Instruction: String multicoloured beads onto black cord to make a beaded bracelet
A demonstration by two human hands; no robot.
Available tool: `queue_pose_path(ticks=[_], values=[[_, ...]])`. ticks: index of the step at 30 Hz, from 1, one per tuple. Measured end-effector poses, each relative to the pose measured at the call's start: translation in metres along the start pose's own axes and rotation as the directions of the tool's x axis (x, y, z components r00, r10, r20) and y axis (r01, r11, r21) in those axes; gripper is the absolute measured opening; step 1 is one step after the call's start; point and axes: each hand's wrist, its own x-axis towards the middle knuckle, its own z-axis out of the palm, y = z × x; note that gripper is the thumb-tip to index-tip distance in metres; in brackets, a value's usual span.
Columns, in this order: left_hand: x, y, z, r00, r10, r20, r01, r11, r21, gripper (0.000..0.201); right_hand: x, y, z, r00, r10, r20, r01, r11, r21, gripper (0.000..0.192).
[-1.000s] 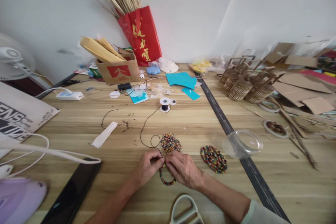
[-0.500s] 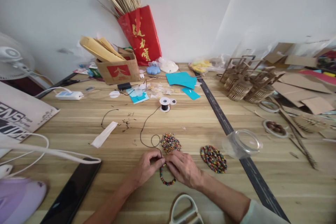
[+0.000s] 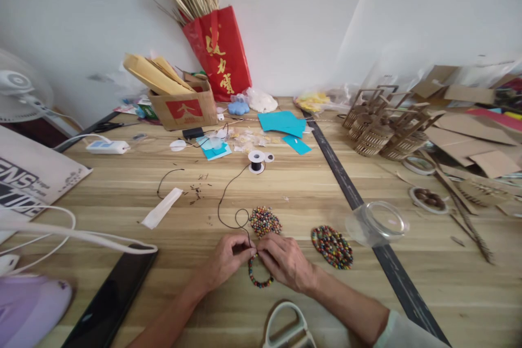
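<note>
My left hand [image 3: 229, 261] and my right hand [image 3: 287, 261] meet fingertip to fingertip over the table, both closed in a pinch. Between them they hold the black cord [image 3: 249, 236] at the top of a small beaded bracelet [image 3: 260, 284], whose loop of multicoloured beads hangs down below the fingers. The exact pinch point is hidden by the fingers. From there the cord curls away to a white spool [image 3: 256, 161] of black cord. A pile of loose coloured beads [image 3: 266, 221] lies just beyond my fingertips. Right of my right hand rest finished-looking bead strands [image 3: 332, 247].
Scissors with pale handles [image 3: 287, 326] lie at the near edge. A clear plastic jar [image 3: 377, 224] lies on the right, by a dish of brown balls [image 3: 428, 199]. A black phone-like slab [image 3: 112, 296] and a white paper strip [image 3: 162, 209] are on the left.
</note>
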Motion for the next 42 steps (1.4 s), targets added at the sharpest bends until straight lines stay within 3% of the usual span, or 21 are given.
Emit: queue_pose_path(ticks=[28, 36, 42], values=[[0.0015, -0.0076, 0.0029, 0.999, -0.040, -0.003, 0.039, 0.996, -0.082, 0.021, 0.0005, -0.0016, -0.0019, 0.997, -0.073, -0.008, 0.072, 0.996, -0.058, 0.017], [0.0020, -0.0065, 0.0037, 0.999, -0.047, 0.019, 0.049, 0.993, -0.105, 0.017, -0.0001, -0.0002, -0.0011, 1.000, 0.024, -0.002, -0.023, 0.996, 0.088, 0.009], [0.0019, -0.0099, 0.0065, 0.998, -0.027, -0.049, 0.022, 0.994, -0.108, 0.016, 0.0030, -0.0004, -0.0035, 0.993, 0.119, 0.009, -0.118, 0.970, 0.213, 0.010]])
